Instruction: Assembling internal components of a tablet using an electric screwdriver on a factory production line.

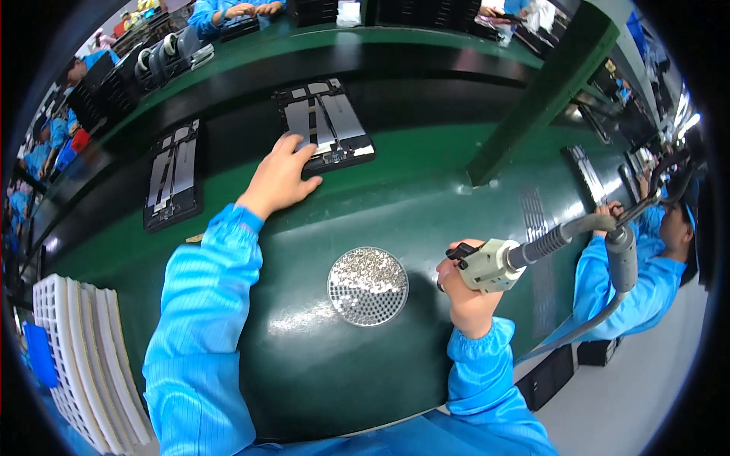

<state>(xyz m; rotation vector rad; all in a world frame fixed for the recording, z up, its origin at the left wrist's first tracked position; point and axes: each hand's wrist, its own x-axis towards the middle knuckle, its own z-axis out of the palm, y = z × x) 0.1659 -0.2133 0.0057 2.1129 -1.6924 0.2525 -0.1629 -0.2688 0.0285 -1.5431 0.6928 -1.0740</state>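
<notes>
My left hand [283, 179] reaches to the near left side of an opened tablet [334, 121] with its silver battery cells showing. The fingertips rest on its near end, and the thumb stands apart. A second opened tablet [173, 176] lies farther left on the dark strip, touched by no hand. My right hand [468, 300] is wrapped round a pale powered screwdriver [490, 266] with a black lever and a grey ribbed cable; its tip is hidden. Between my forearms sits a round dish [369, 313] of small holes, its far half heaped with tiny silver screws.
A green post [547, 91] rises from the green bench [319, 387]. White perforated trays [84, 357] are stacked at the left edge. On the right, a co-worker in a blue sleeve [635, 296] handles another device [585, 176]. The screwdriver's hose [566, 232] runs to the right.
</notes>
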